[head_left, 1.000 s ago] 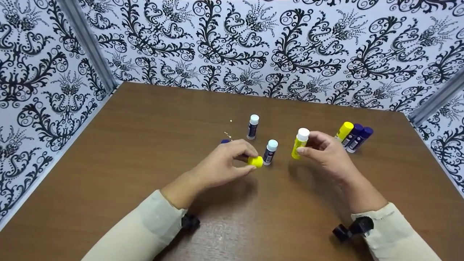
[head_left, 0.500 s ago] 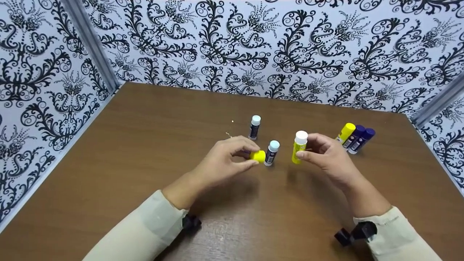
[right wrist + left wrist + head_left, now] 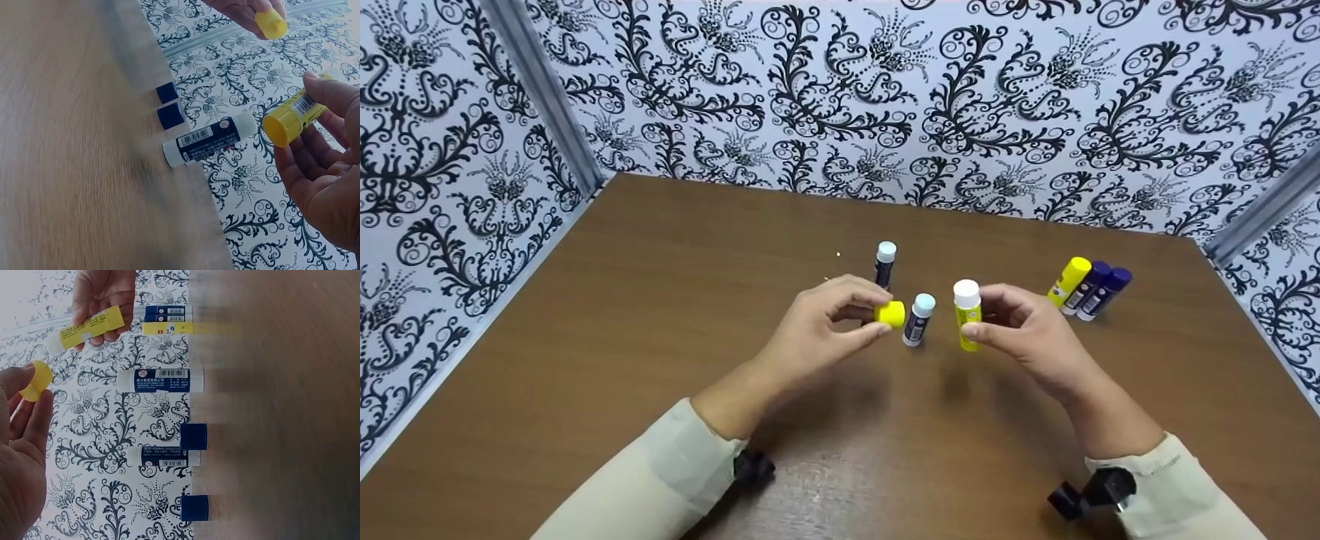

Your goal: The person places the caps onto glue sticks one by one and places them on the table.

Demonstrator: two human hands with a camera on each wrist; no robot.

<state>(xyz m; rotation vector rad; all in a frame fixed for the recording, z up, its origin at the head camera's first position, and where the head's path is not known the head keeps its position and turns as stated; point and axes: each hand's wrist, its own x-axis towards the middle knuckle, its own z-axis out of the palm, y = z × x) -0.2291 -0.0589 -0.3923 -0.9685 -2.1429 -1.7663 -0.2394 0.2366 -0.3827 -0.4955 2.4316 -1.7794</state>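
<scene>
My left hand (image 3: 821,322) pinches a yellow cap (image 3: 891,314) between thumb and fingers; its hollow end shows in the right wrist view. Across from it, my right hand (image 3: 1035,330) grips a yellow glue stick (image 3: 969,319) upright above the table, its white top bare. Between the hands stands a blue glue stick (image 3: 916,322) without its cap. A second uncapped blue glue stick (image 3: 885,259) stands farther back, partly behind the left hand. Two dark blue caps (image 3: 193,436) rest on the table, hidden by the left hand in the head view.
At the right of the brown table (image 3: 697,240), a capped yellow glue stick (image 3: 1069,280) and two capped blue glue sticks (image 3: 1102,291) stand side by side. Tiny pale crumbs (image 3: 838,254) lie toward the back. Patterned walls (image 3: 855,97) enclose the back and sides.
My right hand has brought the yellow glue stick slightly left and nearer to me. The left hand has lifted the yellow cap a little and turned it more level.
</scene>
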